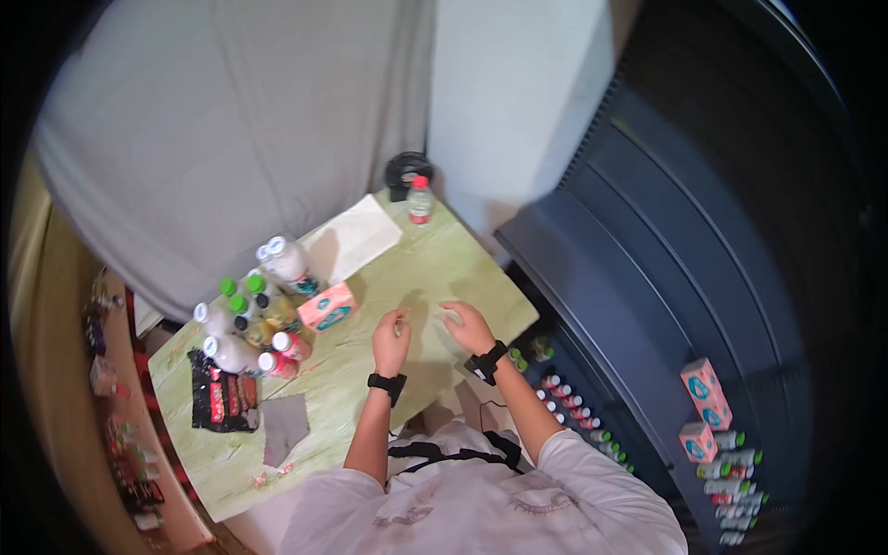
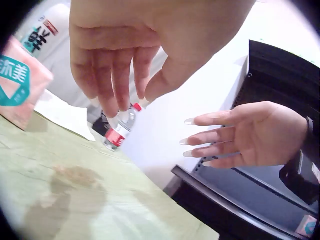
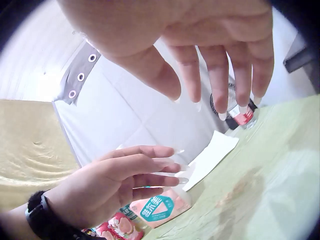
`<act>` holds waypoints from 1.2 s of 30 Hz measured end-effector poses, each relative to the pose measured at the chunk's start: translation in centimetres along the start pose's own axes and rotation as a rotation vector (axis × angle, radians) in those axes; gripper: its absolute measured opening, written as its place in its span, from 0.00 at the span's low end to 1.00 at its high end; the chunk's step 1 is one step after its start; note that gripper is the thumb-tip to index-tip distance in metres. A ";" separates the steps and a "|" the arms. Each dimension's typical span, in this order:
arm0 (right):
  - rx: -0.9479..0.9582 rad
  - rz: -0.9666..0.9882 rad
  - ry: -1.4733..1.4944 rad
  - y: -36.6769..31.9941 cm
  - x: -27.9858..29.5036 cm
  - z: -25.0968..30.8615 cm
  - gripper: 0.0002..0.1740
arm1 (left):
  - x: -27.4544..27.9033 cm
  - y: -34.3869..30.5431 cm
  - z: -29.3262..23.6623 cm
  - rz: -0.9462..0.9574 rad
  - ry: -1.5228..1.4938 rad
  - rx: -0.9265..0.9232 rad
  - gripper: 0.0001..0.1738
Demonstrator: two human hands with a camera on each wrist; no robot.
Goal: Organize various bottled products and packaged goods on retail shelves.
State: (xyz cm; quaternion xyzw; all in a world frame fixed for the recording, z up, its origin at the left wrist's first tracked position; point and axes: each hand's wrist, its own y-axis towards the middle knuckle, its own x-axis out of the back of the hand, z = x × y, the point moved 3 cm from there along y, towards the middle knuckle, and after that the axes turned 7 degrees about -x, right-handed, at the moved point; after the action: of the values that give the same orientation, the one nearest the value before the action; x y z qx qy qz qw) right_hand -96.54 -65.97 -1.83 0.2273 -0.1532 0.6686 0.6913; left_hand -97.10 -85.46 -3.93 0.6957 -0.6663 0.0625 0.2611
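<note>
My left hand (image 1: 392, 344) hovers over the green tabletop (image 1: 421, 370), its fingers loosely bent and nothing between them. Across a small gap, my right hand (image 1: 470, 330) faces it palm inward, fingers relaxed and extended, also without anything in it. Both bare hands (image 2: 260, 134) show long pale nails in the wrist views. Nearest the left hand lies a pink tissue pack (image 1: 328, 307) with a teal logo. Farther off, near the table's back corner, stands a clear bottle (image 1: 419, 205) with a red cap and red label.
Several bottles (image 1: 264, 310) with white, green and dark caps crowd the table's left. A white sheet (image 1: 361, 239), a black packet (image 1: 224, 400) and a grey cloth (image 1: 284, 428) lie flat. A black round object (image 1: 407, 168) stands behind the red-capped bottle. Dark shelves (image 1: 638, 250) with goods rise at right.
</note>
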 end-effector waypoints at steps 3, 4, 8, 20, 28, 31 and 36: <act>-0.085 -0.079 0.062 -3.1 6.0 -0.9 0.16 | -5.3 -0.5 -3.8 0.151 -0.067 -0.071 0.15; -0.145 -0.111 0.067 -4.3 8.2 -1.2 0.16 | -7.3 -0.8 -4.8 0.204 -0.092 -0.102 0.15; -0.246 -0.319 0.058 -10.3 17.1 -2.2 0.15 | -14.8 -2.7 -11.0 0.409 -0.219 -0.160 0.14; -0.374 -1.114 -0.181 -32.8 39.0 -8.8 0.12 | -34.3 -14.5 -30.2 0.972 -0.394 -0.526 0.16; -0.568 -1.365 -0.509 -47.7 46.6 -13.9 0.15 | -44.5 -25.2 -39.1 1.214 -0.482 -0.651 0.16; -0.662 -1.422 -0.627 -52.5 47.7 -15.5 0.19 | -47.2 -28.9 -40.6 1.290 -0.493 -0.696 0.23; -0.712 -1.491 -0.345 -58.2 48.5 -19.6 0.24 | -51.4 -33.2 -42.0 1.345 -0.409 -0.812 0.34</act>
State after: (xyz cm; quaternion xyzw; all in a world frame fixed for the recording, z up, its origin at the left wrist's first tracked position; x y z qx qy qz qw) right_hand -37.57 -14.48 0.21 0.1361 -0.2680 -0.0953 0.9490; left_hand -59.66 -21.59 0.36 -0.0051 -0.9471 -0.1690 0.2728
